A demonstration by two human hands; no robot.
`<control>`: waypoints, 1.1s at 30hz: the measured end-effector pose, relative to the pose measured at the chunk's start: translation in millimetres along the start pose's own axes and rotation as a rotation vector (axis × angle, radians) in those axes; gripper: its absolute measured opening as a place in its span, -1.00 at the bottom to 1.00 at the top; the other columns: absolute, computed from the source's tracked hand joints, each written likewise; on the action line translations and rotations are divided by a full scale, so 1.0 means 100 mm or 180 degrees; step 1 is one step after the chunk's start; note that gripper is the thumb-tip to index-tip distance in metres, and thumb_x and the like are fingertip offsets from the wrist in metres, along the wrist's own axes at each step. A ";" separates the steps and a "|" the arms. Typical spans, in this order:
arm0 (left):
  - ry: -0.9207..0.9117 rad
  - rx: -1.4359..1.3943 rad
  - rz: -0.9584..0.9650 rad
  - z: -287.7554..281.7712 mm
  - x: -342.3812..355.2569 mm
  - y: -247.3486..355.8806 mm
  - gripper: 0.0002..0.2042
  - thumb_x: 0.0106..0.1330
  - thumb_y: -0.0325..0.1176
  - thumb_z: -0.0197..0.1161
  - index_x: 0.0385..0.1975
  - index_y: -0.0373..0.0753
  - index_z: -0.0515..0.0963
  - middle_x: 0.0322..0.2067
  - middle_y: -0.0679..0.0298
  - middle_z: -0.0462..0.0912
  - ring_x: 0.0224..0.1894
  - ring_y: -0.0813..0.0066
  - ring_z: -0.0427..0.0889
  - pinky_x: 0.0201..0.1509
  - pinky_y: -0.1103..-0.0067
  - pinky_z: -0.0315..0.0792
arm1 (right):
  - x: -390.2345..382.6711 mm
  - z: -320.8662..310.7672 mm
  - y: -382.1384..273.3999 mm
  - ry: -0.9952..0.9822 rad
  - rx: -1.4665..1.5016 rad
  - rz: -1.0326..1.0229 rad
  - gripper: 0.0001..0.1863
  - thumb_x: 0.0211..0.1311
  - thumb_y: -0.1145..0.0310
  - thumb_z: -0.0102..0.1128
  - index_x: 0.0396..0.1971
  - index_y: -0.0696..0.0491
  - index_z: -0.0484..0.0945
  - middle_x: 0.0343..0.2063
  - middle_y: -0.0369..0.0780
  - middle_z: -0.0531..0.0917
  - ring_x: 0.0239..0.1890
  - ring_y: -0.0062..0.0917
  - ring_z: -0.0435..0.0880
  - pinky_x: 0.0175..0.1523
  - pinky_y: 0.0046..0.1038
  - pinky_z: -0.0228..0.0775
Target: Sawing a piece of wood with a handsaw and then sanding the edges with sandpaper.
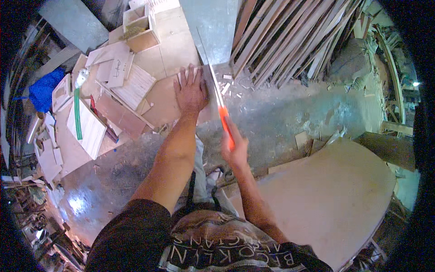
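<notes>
My left hand [190, 88] lies flat with its fingers spread on a light wooden board [162, 102] at the right edge of the workbench. Just to the right of it, my right hand [235, 147] is wrapped round the orange handle of a handsaw [215, 84]. The saw's narrow blade points away from me along the board's right edge. Whether its teeth touch the wood, I cannot tell. My right hand is slightly blurred.
Left of my hands, loose wood offcuts [122, 115], a green strip [77, 113] and a blue cloth-like bundle [45, 88] cover the bench. Long planks [290, 41] lean at the far right. A large pale panel [326, 195] lies at the near right. Wood scraps litter the concrete floor [281, 113].
</notes>
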State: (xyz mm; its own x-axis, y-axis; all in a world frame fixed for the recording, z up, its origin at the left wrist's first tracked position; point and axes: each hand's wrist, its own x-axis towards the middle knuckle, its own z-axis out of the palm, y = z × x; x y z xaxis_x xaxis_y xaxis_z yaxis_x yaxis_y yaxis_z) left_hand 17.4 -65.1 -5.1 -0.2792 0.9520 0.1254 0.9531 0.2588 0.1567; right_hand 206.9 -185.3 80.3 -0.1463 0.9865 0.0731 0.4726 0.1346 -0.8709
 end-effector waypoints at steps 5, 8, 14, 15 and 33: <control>0.0113 -0.0048 -0.0104 -0.04 0.00 -0.12 -0.49 0.44 -0.07 -0.10 0.40 0.13 0.23 0.49 0.41 0.04 0.53 0.21 -0.08 0.49 0.04 -0.10 | -0.81 -0.54 -0.22 -0.0087 0.0285 0.0185 -0.61 0.31 0.44 0.11 0.12 0.22 0.53 -0.04 0.02 0.68 -0.11 -0.40 0.73 0.00 -0.43 0.52; 0.0017 -0.0107 -0.0072 -0.06 0.08 0.09 -0.48 0.45 -0.06 -0.11 0.42 0.14 0.21 0.49 0.43 0.02 0.53 0.23 -0.10 0.49 0.04 -0.11 | -0.03 -0.19 0.06 0.0159 -0.0411 -0.0412 -0.64 0.33 0.45 0.11 0.10 0.22 0.54 -0.14 0.00 0.72 -0.28 -0.43 0.74 -0.07 -0.43 0.54; -0.0067 -0.0016 -0.0139 0.04 -0.06 -0.13 -0.49 0.46 -0.04 -0.14 0.42 0.15 0.20 0.50 0.44 0.00 0.54 0.23 -0.12 0.49 0.03 -0.11 | -0.26 -0.16 -0.17 -0.0118 0.0029 0.0119 -0.63 0.34 0.46 0.11 0.11 0.21 0.53 -0.19 0.03 0.73 -0.35 -0.39 0.74 -0.20 -0.38 0.56; 0.0039 0.0033 -0.0145 -0.01 0.00 -0.21 -0.49 0.47 -0.04 -0.13 0.41 0.14 0.21 0.49 0.43 0.02 0.53 0.22 -0.10 0.49 0.03 -0.10 | -0.60 -0.32 -0.26 -0.0108 -0.0070 0.0150 -0.63 0.34 0.47 0.10 0.12 0.20 0.53 -0.18 0.03 0.72 -0.31 -0.39 0.75 -0.18 -0.37 0.55; 0.0357 0.0160 0.0061 -0.03 0.01 -0.22 -0.50 0.47 -0.03 -0.10 0.39 0.08 0.26 0.46 0.28 0.12 0.48 0.04 0.06 0.38 -0.05 0.09 | -0.21 -0.29 -0.52 0.0091 -0.0120 -0.0227 -0.48 0.20 0.54 0.20 0.21 0.02 0.49 -0.25 0.00 0.73 -0.43 -0.34 0.72 -0.34 -0.38 0.52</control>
State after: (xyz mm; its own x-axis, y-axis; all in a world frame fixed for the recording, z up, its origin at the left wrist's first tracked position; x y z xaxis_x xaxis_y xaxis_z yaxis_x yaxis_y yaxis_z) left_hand -3.9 -70.5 -5.0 -0.2694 0.9334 0.2370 0.9623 0.2512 0.1044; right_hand 210.5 -210.5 137.5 -0.1562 0.9765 0.1485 0.4943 0.2074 -0.8442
